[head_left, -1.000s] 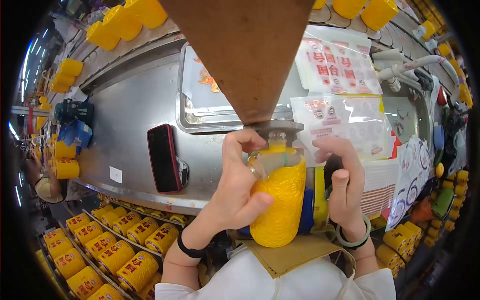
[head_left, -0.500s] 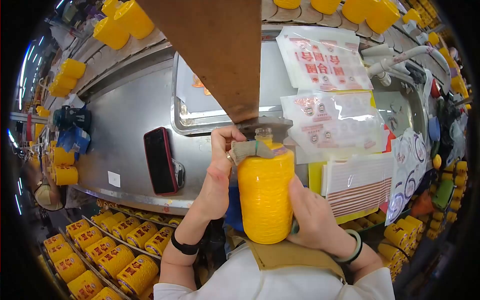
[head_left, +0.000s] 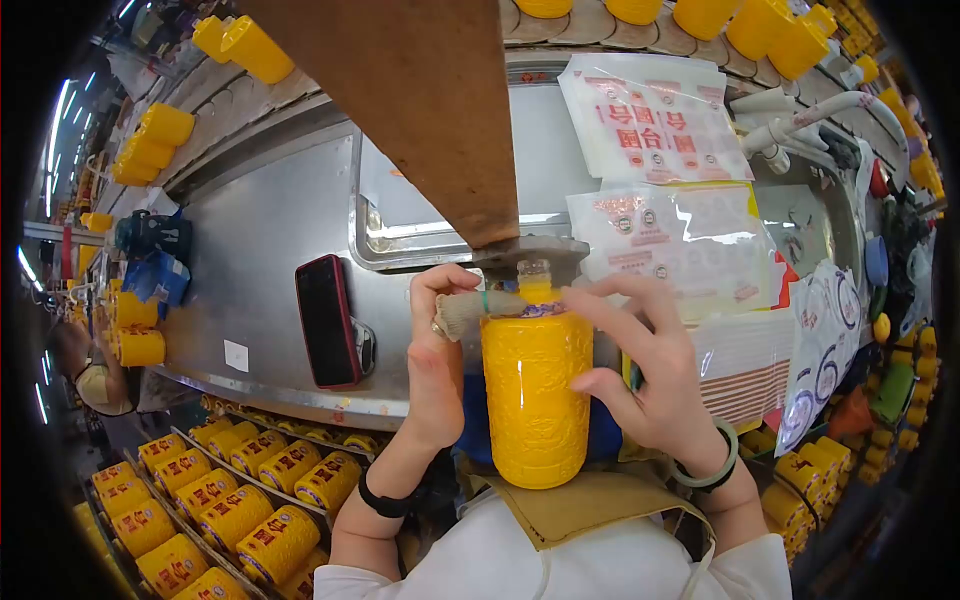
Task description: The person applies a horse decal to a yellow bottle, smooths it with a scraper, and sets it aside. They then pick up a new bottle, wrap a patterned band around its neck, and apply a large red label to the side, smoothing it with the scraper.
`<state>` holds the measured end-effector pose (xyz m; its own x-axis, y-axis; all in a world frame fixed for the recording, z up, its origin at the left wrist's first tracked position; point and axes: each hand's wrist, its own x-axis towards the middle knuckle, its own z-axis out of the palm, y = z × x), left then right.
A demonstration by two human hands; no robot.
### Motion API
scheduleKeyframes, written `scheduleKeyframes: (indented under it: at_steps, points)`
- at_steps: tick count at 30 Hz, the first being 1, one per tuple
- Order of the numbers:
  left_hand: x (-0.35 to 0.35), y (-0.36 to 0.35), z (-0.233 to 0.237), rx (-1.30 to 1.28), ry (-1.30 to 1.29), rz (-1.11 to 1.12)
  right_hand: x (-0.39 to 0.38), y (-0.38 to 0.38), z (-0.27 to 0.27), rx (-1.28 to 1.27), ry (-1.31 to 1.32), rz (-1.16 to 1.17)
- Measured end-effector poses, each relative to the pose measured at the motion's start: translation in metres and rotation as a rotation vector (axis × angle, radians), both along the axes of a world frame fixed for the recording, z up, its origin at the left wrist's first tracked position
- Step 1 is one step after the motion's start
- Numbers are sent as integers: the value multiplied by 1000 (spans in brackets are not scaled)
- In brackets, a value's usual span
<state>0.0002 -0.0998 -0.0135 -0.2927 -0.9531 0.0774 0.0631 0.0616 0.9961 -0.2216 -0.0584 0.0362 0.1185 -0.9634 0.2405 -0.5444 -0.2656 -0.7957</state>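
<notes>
A large yellow embossed bottle (head_left: 537, 400) with a clear glass neck stands upright in front of the apron. My left hand (head_left: 440, 340) is closed around a grey cloth (head_left: 470, 312), whose tip lies against the bottle's shoulder, left of the neck. A purple patterned band shows at the base of the neck. My right hand (head_left: 650, 370) is at the bottle's right side, its fingers spread, with the fingertips near the shoulder and the thumb beside the body.
A brown beam (head_left: 430, 110) reaches down to the bottle's neck. A phone (head_left: 328, 322) lies left, printed sheets (head_left: 650, 130) right. Metal trays, a hose and racks of yellow bottles (head_left: 275, 540) surround the bench. Another person (head_left: 95, 375) is at far left.
My right hand has let go of the bottle's lower side, moved up toward the shoulder and spread its fingers. The cloth has shifted slightly left and the bottle's purple band shows more.
</notes>
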Motion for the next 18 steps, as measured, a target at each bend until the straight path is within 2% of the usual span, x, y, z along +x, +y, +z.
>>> scheduleKeyframes:
  at_steps: [3, 5, 8, 11, 13, 15, 18]
  points:
    - [-2, 2, 0, -18, 68, 15, 2, -4, -9, -45, 9, 4]
    - [0, 2, 5, -207, -123, 0, 2, -3, -10, -50, -4, -11]
    - [-2, 5, 5, -304, -168, 60, 2, -2, -14, -70, -27, -37]
    - [-1, 2, 8, -297, -191, 89, 2, 1, -15, -44, -58, -56]
    - [3, -2, 9, -259, -218, 54, -2, 7, -15, -5, -76, -64]
    - [3, -6, 8, -170, -209, -76, -8, 17, -17, 132, -152, -63]
    - [-6, -15, 27, -284, -380, -165, -8, 33, -25, 93, -183, 16]
